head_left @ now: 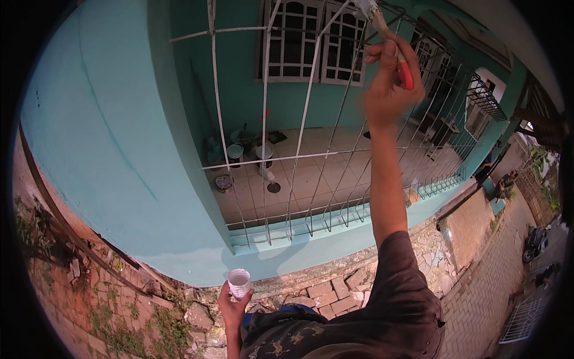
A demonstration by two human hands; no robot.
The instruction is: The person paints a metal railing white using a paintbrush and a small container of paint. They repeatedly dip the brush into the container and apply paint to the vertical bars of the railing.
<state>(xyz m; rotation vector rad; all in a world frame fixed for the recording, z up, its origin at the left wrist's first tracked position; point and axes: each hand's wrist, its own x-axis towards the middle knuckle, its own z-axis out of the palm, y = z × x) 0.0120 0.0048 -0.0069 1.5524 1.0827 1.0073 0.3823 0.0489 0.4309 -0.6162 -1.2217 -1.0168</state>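
My right hand is raised high, fingers wrapped round the handle of a paintbrush with a red handle end. The brush's whitened bristles are at the upper bars of a metal window grille. Some bars on the left look white, while those farther right look dark. Low down, close to my body, my left hand grips a small white plastic cup. Its inside looks pale; how full it is I cannot tell.
A turquoise wall stands at left, with a ledge under the grille. Behind the bars, paint buckets and a round tin sit on a tiled floor. Broken stones and bricks lie below. A motorcycle stands far right.
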